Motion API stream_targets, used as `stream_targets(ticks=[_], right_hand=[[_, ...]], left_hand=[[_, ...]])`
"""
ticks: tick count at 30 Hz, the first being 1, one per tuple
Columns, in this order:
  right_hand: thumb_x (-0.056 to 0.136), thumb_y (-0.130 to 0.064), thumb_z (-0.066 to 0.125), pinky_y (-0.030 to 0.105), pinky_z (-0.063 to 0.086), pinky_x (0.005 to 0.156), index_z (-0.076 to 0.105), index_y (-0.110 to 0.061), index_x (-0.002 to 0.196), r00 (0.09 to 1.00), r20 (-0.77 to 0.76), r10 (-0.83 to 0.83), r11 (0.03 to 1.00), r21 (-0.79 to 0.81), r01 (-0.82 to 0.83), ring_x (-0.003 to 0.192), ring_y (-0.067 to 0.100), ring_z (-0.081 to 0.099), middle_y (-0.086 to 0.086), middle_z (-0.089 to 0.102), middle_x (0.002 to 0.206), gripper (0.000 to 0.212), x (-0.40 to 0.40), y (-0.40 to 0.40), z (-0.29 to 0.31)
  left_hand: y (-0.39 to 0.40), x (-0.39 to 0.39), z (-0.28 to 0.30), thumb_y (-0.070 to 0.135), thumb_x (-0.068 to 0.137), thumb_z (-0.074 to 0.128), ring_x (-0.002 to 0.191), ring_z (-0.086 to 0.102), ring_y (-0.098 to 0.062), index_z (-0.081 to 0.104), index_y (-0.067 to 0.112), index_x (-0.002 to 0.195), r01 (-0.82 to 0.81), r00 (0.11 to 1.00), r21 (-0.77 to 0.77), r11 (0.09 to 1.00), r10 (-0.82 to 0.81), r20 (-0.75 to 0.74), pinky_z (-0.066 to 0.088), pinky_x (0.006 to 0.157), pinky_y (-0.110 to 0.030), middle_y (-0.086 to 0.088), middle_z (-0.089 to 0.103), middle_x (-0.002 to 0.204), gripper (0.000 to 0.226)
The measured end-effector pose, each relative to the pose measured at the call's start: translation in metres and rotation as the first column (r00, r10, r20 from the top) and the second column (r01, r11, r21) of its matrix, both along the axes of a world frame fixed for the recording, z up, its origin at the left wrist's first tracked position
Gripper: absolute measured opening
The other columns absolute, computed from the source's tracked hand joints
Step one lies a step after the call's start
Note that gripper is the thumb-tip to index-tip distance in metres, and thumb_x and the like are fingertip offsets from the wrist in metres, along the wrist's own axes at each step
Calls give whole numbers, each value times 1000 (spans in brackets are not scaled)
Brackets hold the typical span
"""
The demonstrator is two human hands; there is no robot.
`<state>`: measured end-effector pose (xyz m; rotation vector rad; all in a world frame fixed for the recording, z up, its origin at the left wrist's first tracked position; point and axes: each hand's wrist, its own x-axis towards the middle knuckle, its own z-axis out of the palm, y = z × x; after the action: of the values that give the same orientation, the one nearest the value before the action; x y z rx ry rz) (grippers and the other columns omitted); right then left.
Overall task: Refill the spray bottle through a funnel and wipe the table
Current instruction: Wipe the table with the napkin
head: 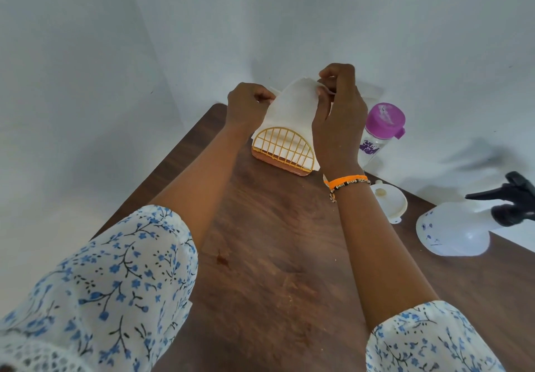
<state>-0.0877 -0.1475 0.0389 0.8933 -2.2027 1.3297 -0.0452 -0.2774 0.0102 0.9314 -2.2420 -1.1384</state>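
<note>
Sleeves: white fabric with a blue flower print [95,282], nearest the camera, one on each forearm.
Table [275,255]: dark brown wood grain, with a small dark stain [223,260] near its middle.
Spray bottle [460,226]: white with a black trigger head, lying on its side at the right edge of the table, untouched.
Funnel [388,200]: white, resting on the table just left of the spray bottle.
Bracelets [346,182]: orange and beaded bands on the right wrist.
Napkin holder [282,151]: gold wire arch on a copper-coloured base, standing at the far end of the table.
Napkin [289,105]: white sheet rising out of the holder, held at both upper corners.
Left hand [246,105]: fingers curled, pinching the napkin's left edge.
Right hand [338,102]: fingertips pinching the napkin's top right corner.
Water bottle [379,131]: clear with a purple lid, upright to the right of the holder, beyond the funnel.
</note>
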Motion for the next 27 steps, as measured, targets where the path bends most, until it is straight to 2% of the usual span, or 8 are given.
stream_targets(ticks=[5, 7, 11, 15, 18, 22, 25, 27], right_hand=[[82, 5, 54, 24, 53, 76, 56, -1, 102, 999, 39, 28, 996, -91, -24, 86, 16, 62, -3, 61, 90, 20, 5, 10, 16], [81, 4, 57, 20, 52, 76, 57, -2, 101, 998, 64, 22, 994, -112, -15, 84, 8, 60, -7, 58, 90, 21, 7, 13, 21], [79, -2, 64, 4, 43, 68, 59, -5, 96, 989, 141, 44, 988, -151, -22, 72, -9, 55, -14, 57, 79, 18, 15, 22, 29], [75, -5, 70, 6, 40, 61, 58, -13, 87, 965, 252, 78, 981, -193, -29, 65, -8, 53, -20, 53, 70, 19, 32, 34, 34], [74, -6, 73, 7, 40, 60, 57, -16, 85, 945, 318, 76, 980, -198, -12, 64, -8, 54, -20, 54, 70, 21, 46, 42, 33], [73, -10, 74, 9, 42, 57, 58, -17, 84, 919, 391, 59, 977, -210, 27, 61, -5, 53, -15, 57, 71, 21, 61, 45, 28], [72, -11, 76, 7, 39, 57, 58, -17, 84, 918, 394, 55, 982, -188, 22, 60, -6, 52, -13, 57, 71, 22, 67, 45, 23], [71, -13, 77, 6, 39, 57, 59, -16, 85, 917, 395, 61, 991, -133, -9, 60, -7, 52, -15, 56, 69, 23, 69, 47, 20]], left_hand=[[1, 11, 5, -11, 88, 44, 72, 54, -1, 66, 3, 106, 11, 996, 118, 993, -1, -84, 42, 61, 2, -7, 64, 99, 32], [1, 17, 8, -14, 86, 40, 76, 55, -2, 63, 4, 110, -1, 995, 162, 987, 17, -97, 45, 66, -1, -2, 61, 99, 38], [2, 35, 10, -14, 87, 38, 89, 62, -10, 61, 12, 111, -25, 985, 365, 931, 86, -152, 52, 78, -19, -1, 64, 103, 42], [15, 63, 17, -14, 85, 34, 96, 60, -7, 64, 19, 105, 13, 982, 426, 905, 69, -177, 47, 81, -15, 2, 64, 108, 49], [28, 87, 18, -13, 85, 35, 105, 59, -7, 64, 21, 104, 115, 981, 465, 878, -26, -193, 45, 92, -20, 4, 65, 111, 49], [44, 107, 19, -6, 88, 46, 105, 61, -11, 66, 20, 103, 164, 976, 524, 836, -60, -210, 48, 93, -25, 3, 67, 108, 36], [56, 120, 26, 20, 94, 50, 92, 63, -13, 67, 22, 100, 190, 974, 591, 784, -75, -214, 52, 75, -23, 3, 69, 100, 19], [59, 127, 29, 36, 96, 43, 90, 62, -16, 67, 20, 104, 254, 965, 638, 727, -146, -217, 50, 76, -28, -2, 68, 102, 29]])
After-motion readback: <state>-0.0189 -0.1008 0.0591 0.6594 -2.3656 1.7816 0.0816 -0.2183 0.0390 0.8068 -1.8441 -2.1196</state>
